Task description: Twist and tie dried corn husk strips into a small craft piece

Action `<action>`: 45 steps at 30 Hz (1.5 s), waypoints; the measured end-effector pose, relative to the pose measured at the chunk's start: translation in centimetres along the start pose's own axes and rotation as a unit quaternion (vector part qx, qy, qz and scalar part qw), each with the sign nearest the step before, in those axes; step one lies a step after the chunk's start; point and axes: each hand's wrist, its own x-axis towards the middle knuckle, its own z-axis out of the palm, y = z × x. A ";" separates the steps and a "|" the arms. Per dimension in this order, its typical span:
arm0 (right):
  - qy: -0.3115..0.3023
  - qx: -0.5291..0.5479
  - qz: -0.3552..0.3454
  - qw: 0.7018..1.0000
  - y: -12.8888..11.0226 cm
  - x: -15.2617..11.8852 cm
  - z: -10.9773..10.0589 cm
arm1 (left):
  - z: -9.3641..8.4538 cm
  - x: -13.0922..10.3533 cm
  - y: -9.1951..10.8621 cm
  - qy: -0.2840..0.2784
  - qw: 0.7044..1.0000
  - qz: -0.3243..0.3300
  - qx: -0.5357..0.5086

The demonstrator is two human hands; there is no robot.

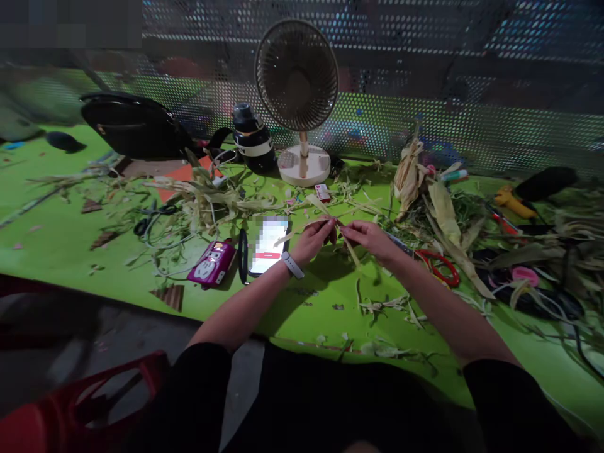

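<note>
Over the green table, both hands meet around thin pale strips of dried corn husk. My left hand, with a watch on its wrist, pinches the strips between thumb and fingers. Close beside it on the right, my right hand pinches them too; one end hangs below the fingers and others stick out up and to the left. The exact hold at the fingertips is too small to make out. A lit phone lies just left of my left hand. Red-handled scissors rest right of my right forearm.
A fan and a dark bottle stand at the back, near a black bag. Husk piles and a bundle of husks flank my hands. A purple power bank, a yellow glue gun and a red stool are around.
</note>
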 end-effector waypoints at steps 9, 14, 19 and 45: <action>-0.031 0.024 0.013 0.999 0.1 -0.2 -0.1 | -0.3 0.3 -0.7 0.015 0.996 -0.030 -0.079; -0.114 0.018 0.013 0.993 0.6 -0.3 0.3 | -0.1 0.4 -0.6 0.044 0.970 -0.104 -0.214; -0.101 -0.017 0.017 0.995 0.5 -0.6 1.0 | -0.3 0.5 -0.1 0.048 0.971 -0.098 -0.213; 0.024 -0.467 -0.173 0.867 1.0 -1.4 1.3 | -1.7 0.5 0.7 -0.016 0.954 0.102 0.281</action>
